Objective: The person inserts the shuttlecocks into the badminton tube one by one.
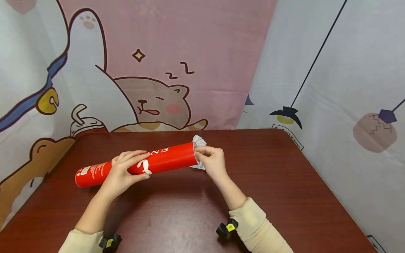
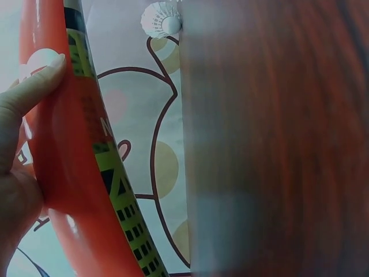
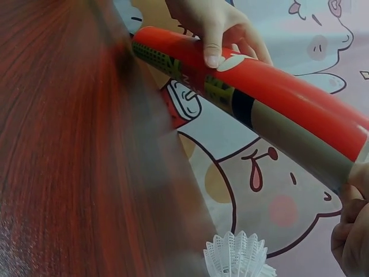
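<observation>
A long red shuttlecock tube [image 1: 172, 157] is held at a slant above the table, its right end higher. My left hand [image 1: 121, 172] grips it near the middle, thumb on the near side, as the left wrist view also shows. At the open right end is my right hand [image 1: 211, 162], thumb and fingers bent at the mouth; whether they pinch the rim or something inside is hidden. Behind that end, a white shuttlecock [image 1: 199, 140] shows its skirt; the right wrist view shows white shuttlecock skirts [image 3: 235, 254] low in the frame, apart from the tube.
The dark brown wooden table [image 1: 269, 182] spreads under both hands. A printed cloth [image 1: 215, 52] with cartoon animals hangs behind it and along the sides. Black devices [image 1: 223, 230] are worn at both wrists, below cream sleeves [image 1: 257, 221].
</observation>
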Demonstrator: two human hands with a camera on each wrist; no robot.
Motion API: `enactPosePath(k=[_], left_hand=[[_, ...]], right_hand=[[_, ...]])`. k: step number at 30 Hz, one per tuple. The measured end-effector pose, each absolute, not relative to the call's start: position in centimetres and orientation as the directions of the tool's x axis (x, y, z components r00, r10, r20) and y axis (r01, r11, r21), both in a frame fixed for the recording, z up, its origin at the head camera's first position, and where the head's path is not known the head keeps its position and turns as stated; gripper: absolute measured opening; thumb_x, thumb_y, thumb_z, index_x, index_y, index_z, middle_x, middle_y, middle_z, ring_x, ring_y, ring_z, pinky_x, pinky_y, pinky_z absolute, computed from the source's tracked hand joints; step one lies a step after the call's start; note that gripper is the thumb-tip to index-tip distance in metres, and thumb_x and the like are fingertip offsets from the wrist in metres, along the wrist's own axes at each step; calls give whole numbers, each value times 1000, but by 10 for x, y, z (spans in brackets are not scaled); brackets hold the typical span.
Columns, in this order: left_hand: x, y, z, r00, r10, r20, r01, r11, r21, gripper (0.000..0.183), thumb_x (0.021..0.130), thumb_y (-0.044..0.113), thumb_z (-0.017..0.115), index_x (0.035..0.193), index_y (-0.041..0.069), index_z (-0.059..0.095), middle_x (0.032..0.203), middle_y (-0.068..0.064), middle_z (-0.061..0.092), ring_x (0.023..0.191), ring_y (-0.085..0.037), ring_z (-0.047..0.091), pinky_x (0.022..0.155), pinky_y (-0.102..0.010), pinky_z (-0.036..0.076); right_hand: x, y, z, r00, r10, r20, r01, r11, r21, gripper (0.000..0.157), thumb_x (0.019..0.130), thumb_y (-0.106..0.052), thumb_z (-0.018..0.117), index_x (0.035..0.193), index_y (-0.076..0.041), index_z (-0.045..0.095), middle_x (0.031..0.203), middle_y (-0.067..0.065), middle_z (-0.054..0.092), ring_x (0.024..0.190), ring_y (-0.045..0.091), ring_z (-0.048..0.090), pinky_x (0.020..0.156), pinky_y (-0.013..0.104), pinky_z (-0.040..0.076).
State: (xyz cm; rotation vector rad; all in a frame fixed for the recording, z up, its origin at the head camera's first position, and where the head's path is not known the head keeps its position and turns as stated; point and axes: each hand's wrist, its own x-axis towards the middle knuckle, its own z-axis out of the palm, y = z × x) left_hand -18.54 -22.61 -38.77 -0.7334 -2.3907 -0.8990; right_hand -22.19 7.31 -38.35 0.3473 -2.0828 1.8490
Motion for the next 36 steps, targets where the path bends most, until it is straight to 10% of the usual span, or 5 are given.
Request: enactPosePath(k=[24,30,36], left_hand=[[-186,-225,-390,-749,316,583,618,650,442,75,58,13,92,126,21,65,125,-3,59,111,-20,46,86,-50,23],[-186,-226,-390,-748,321,582,621,649,440,75,58,13,92,127,21,65,125,-3,59,112,-21,46,86,-50,23],[-186,-228,-389,-755,320,572,613,654,444,75,58,13,92,128,22,64,125,-2,59,112,-21,45,87,-51,23]], right_hand=[[-198,82,-359,-917,-96,387,-397,130,-909,18,78,10,70,96,11,71,86,21,70,77,35,65,64,20,50],[-200,86,-361,-899,-114,422,-434,130,-891,19,78,10,71,97,10,71,86,21,70,68,10,63,62,20,49],[-206,92,-364,-880,-120,459,-470,92,-878,18,78,9,72,96,11,70,86,23,69,65,12,60,59,18,46]])
